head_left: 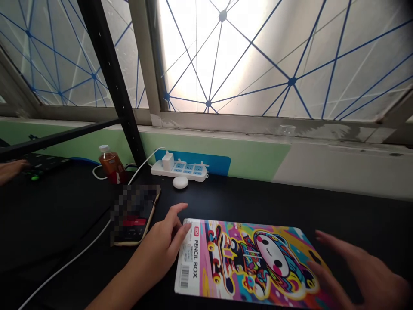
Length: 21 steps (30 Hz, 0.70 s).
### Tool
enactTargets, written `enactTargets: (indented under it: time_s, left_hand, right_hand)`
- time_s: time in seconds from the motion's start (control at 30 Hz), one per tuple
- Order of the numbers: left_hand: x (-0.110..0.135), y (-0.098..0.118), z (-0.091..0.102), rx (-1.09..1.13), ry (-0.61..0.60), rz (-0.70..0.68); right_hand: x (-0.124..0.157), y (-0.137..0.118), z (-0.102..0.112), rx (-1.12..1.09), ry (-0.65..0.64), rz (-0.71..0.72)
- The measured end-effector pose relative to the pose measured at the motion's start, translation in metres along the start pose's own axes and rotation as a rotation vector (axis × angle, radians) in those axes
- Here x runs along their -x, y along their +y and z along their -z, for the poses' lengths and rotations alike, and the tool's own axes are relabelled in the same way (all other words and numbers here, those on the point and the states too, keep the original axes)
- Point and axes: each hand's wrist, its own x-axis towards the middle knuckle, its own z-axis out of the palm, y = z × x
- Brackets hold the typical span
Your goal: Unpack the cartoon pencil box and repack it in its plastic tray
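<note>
A colourful flat pencil box [238, 258] lies on the black table, printed with a white-faced cartoon figure on a skateboard. Its white end strip, lettered PENCIL BOX, is at the left. My left hand [167, 239] is beside that end, thumb at the box's upper left corner, index finger stretched forward and the other fingers partly hidden. At the box's right end, my right hand [364, 271] is open, slightly blurred, with thumb and fingers apart. Its thumb overlaps the box's edge in view; whether it touches, I cannot tell.
A phone [150, 221] lies left of my left hand, beside a white cable [69, 262]. Behind are a white power strip [193, 174], a small white rounded object [180, 182] and a drink bottle [112, 164]. Another person's hand [13, 170] shows at far left.
</note>
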Motion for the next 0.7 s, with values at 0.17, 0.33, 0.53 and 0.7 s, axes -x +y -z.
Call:
enactTargets:
  time_s: [0.17, 0.33, 0.53, 0.7]
  left_hand:
    - [0.032, 0.004, -0.022, -0.098, 0.095, 0.002]
    - [0.060, -0.008, -0.045, 0.235, 0.203, 0.127]
    - [0.059, -0.018, -0.035, 0.583, 0.159, 0.085]
    - [0.059, -0.019, -0.029, 0.567, 0.255, 0.048]
  right_hand:
    - [0.008, -0.081, -0.024, 0.134, -0.006, 0.515]
    - [0.019, -0.114, -0.034, 0.138, -0.089, 0.395]
    - [0.019, -0.097, -0.005, 0.003, -0.325, 0.251]
    - [0.029, -0.058, 0.003, 0.078, -0.291, 0.080]
